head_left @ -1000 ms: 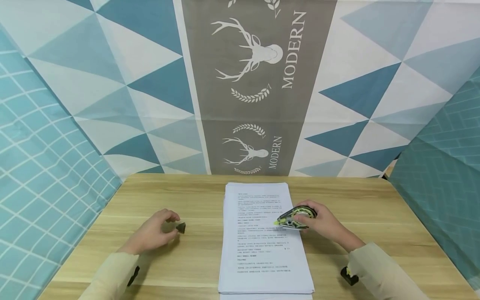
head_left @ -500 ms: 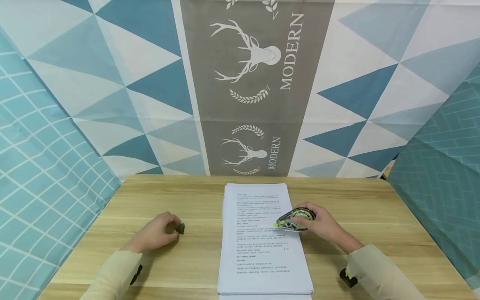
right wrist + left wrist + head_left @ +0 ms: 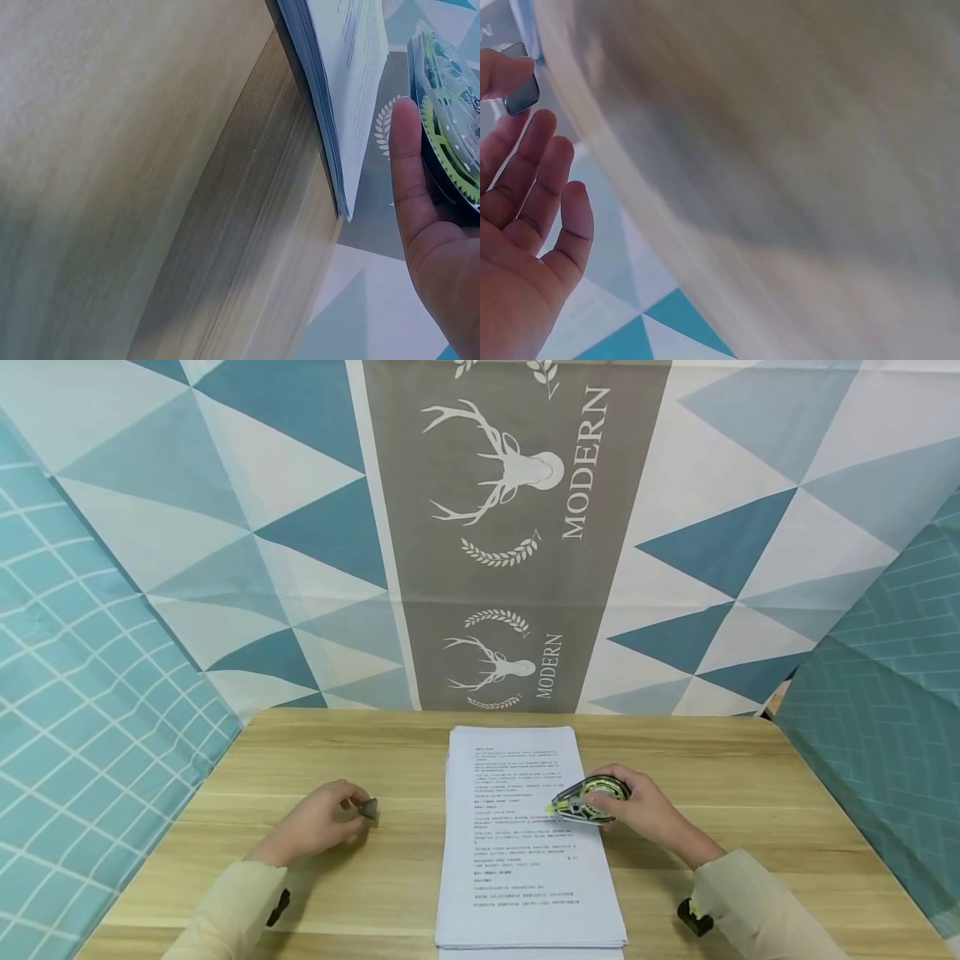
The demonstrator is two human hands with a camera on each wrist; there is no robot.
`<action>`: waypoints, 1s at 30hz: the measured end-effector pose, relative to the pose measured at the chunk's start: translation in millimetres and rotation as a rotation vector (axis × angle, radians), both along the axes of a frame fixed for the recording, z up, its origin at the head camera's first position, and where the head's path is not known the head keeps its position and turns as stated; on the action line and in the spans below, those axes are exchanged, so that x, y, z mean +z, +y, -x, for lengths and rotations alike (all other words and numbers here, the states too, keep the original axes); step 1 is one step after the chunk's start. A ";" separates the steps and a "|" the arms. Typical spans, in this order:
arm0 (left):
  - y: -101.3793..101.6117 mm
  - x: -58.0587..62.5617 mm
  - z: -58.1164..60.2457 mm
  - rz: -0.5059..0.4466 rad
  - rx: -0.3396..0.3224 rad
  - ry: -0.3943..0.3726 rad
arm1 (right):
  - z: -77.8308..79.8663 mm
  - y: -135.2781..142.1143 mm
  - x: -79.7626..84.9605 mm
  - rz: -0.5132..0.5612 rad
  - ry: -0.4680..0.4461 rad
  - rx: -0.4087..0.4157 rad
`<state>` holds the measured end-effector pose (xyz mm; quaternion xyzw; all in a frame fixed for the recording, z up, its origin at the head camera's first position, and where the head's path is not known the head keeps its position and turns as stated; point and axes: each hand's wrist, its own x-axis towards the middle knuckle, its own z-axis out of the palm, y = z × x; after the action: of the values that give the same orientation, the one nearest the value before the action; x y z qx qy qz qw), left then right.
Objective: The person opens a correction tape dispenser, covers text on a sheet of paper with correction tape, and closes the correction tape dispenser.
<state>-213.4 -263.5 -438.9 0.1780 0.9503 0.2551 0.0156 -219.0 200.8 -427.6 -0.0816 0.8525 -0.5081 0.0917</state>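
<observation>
In the head view, my left hand (image 3: pixel 318 822) pinches a small dark cap (image 3: pixel 368 809) between thumb and forefinger, over the left half of the table. The left wrist view shows this smoky, see-through cap (image 3: pixel 523 94) at the fingertips, with the other fingers loosely bent below it. My right hand (image 3: pixel 645 810) holds a correction tape (image 3: pixel 573 802), black and clear with yellow-green parts. Its narrow yellow-green tip points left, above the right part of a stack of printed paper (image 3: pixel 517 868). In the right wrist view, the correction tape (image 3: pixel 431 112) lies along the raised finger.
A wooden table (image 3: pixel 375 893) carries the paper stack at its middle. Behind stands a patterned cloth backdrop (image 3: pixel 495 577) with deer heads, and teal cloths hang at both sides. A dark wrist device (image 3: pixel 695 917) shows beneath the right sleeve.
The left fingers have shifted around the cap, which has turned and moved slightly up and right. My right hand and the correction tape have hardly moved.
</observation>
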 end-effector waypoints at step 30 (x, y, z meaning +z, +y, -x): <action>91.1 6.5 -2.7 -0.200 -0.154 0.094 | -2.9 -11.2 -1.5 0.065 0.010 -0.004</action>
<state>-210.7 -172.4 -432.4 0.2630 0.9033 0.3378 -0.0273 -216.1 189.6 -429.1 -0.0856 0.8362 -0.5352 0.0837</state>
